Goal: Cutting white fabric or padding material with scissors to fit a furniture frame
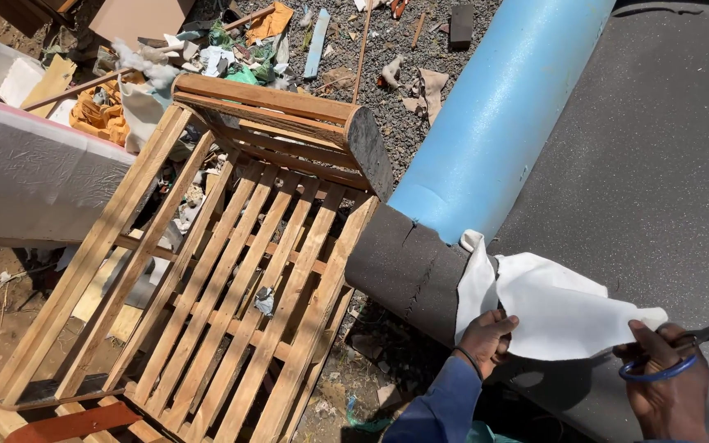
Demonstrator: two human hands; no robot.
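- The left hand [486,335] pinches the near edge of a white cloth [555,308], which lies draped over the grey foam [650,164] down at five o'clock in the head view. That grip is only at one corner; if the fingers slacken, the loose sheet could slide or bunch and any cut would wander.
- The right hand [668,385] is clenched through the blue handles of a pair of scissors [683,353], their dark blades pointing off toward three o'clock. The blades sit right at the cloth's edge, just beside the hand holding it taut, so a careless snip risks nicking the foam underneath.
- The two hands are near each other with the cloth between them. Should the left hand creep along the edge toward the blades, the fingers would be in the cutting line.
- The cloth curls up at its eleven o'clock corner against the blue roll [498,115]. A fold there could be caught double and cut through twice.
- The foam is a soft, rounded bench, curving off at its near edge [404,271]. Pressing down on it gives no firm backing, so the cloth may pucker under the blades.
- At nine o'clock a slatted wooden frame [240,271] leans close by, with rubble and scraps [346,49] at twelve. A dropped offcut, or the scissors themselves, could fall through the slats or into the debris.
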